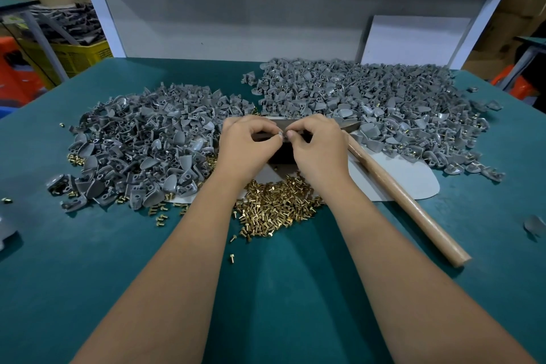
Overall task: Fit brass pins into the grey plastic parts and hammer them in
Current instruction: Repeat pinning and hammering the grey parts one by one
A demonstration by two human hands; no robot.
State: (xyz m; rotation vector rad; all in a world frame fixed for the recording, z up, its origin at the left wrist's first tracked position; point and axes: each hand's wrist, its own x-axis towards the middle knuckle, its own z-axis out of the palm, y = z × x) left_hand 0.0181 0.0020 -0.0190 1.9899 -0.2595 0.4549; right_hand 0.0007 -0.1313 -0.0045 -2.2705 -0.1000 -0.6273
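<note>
My left hand (246, 143) and my right hand (317, 145) meet fingertip to fingertip over a dark block (282, 154) at the table's centre. Between the fingertips both hands pinch a small grey plastic part (283, 134), mostly hidden; whether a pin is in it I cannot tell. A heap of brass pins (274, 205) lies just below my wrists. A pile of grey plastic parts (141, 145) sits to the left. A larger pile (375, 106) to the right shows brass pins fitted in many pieces. A hammer with a wooden handle (399, 198) lies at the right.
A grey mat (413, 180) lies under the block and hammer on the green table (280, 289). Loose pins (159, 213) are scattered on the left. A white board (413, 38) leans at the back right. Yellow crates (79, 56) stand beyond the table's left edge.
</note>
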